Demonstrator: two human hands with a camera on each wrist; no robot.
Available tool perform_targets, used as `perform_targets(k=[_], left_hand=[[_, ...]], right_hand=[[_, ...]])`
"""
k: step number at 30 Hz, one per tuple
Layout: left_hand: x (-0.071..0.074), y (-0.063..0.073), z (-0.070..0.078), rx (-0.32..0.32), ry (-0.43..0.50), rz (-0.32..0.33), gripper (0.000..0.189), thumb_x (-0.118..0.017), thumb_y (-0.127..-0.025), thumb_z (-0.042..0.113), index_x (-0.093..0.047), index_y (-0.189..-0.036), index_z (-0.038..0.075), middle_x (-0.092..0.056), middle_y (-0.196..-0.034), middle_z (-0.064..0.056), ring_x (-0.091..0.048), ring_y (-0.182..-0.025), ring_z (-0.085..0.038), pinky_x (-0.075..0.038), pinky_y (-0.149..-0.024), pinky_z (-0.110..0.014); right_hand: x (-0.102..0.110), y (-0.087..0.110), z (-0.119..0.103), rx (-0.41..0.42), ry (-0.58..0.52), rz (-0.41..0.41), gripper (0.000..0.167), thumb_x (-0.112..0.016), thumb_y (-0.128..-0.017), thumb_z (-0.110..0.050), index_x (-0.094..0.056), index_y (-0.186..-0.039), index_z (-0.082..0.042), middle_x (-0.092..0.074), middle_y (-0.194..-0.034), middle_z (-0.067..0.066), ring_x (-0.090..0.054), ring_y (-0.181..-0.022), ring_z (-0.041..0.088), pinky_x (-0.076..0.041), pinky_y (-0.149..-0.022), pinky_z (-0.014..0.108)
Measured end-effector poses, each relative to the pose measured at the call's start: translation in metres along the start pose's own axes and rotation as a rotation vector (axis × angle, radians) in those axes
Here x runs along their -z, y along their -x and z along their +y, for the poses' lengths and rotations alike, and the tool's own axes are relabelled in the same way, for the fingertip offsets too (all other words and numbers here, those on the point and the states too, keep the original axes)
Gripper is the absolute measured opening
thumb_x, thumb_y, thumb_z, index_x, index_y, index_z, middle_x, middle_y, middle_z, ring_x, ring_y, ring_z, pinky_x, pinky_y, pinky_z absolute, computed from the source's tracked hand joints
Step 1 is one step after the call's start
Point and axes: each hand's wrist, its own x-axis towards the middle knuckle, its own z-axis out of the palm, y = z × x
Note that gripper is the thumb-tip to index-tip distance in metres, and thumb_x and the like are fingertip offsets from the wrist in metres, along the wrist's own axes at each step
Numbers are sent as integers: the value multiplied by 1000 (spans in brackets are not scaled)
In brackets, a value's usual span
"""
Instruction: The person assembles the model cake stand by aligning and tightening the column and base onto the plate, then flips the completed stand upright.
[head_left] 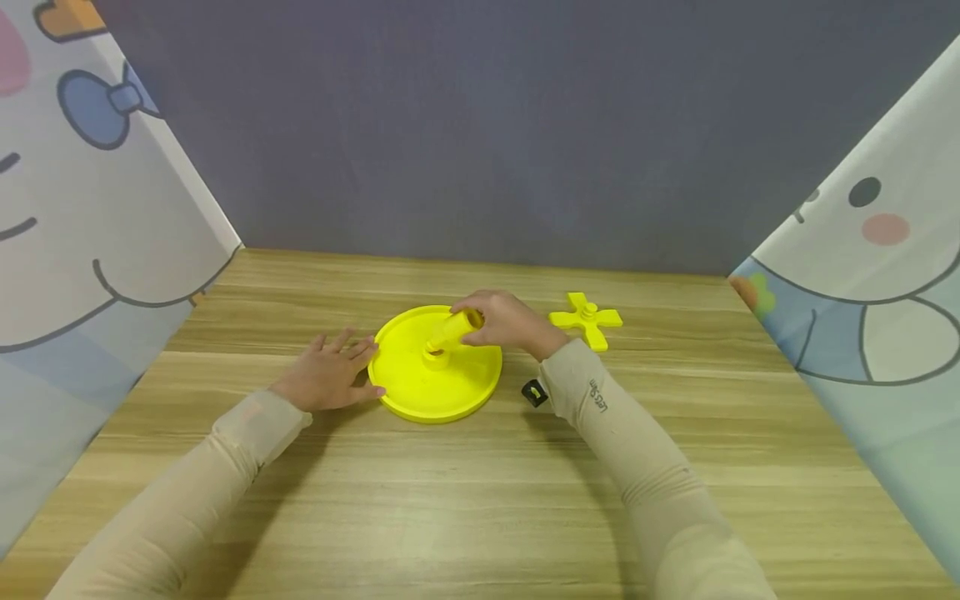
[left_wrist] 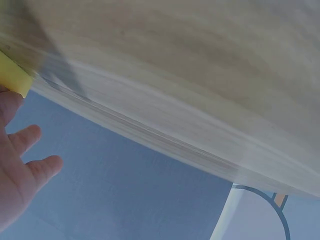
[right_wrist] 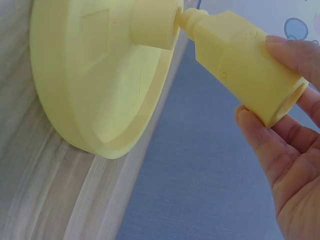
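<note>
At frame centre, the yellow post (head_left: 454, 327) is gripped by the right hand (head_left: 504, 321), its narrow tip entered into the disc (head_left: 420, 379) hub but tilted, not seated. The disc rim is steadied by the flat, relaxed left hand (head_left: 330, 375). The cross piece (head_left: 587, 318), to the right, is untouched.

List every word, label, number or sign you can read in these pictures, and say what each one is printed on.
Small dark lettering runs along the beige right sleeve near the wrist: too small and tilted to read.
The round yellow plastic disc, the yellow hollow post held by the right hand and the yellow cross-shaped piece show no text.
The cartoon curtains carry drawings only.
</note>
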Motion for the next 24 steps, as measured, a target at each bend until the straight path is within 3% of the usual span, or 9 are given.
perform_targets(k=[4, 12, 17, 24], left_hand=[[-2, -1, -1, -5, -25, 0, 80, -46, -93, 59, -38, -144, -2, -36, -149, -20, -25, -137, -47, -21, -105, -68], [0, 0, 0, -10, -39, 16, 78, -49, -93, 57, -40, -144, -1, -38, -148, -20, -27, -136, -47, -22, -105, -67], [0, -1, 0, -7, -25, 13, 78, -48, -93, 59, -40, -144, 1, -39, -148, -19, -28, -136, -48, -21, -104, -68], [1, -2, 0, 12, -17, -16, 78, -47, -92, 60, -39, -145, 3, -38, -149, -17, -27, -136, -47, -19, -105, -68]], right_hand=[[0, -1, 0, -6, 2, -5, 48, -75, -84, -17, -61, -128, -5, -61, -123, 11, -57, -102, 21, -48, -90, 34], [0, -2, 2, 21, 26, 21, 54, -75, -84, -16, -57, -133, -4, -64, -108, 10, -53, -87, 20, -48, -84, 33], [0, -3, 2, -1, -33, 32, 53, -76, -82, -14, -56, -130, -2, -63, -114, 11, -55, -92, 20, -47, -87, 32], [-3, -7, 1, -23, -72, 8, 46, -76, -82, -15, -59, -124, -3, -63, -105, 8, -54, -87, 18, -48, -79, 29]])
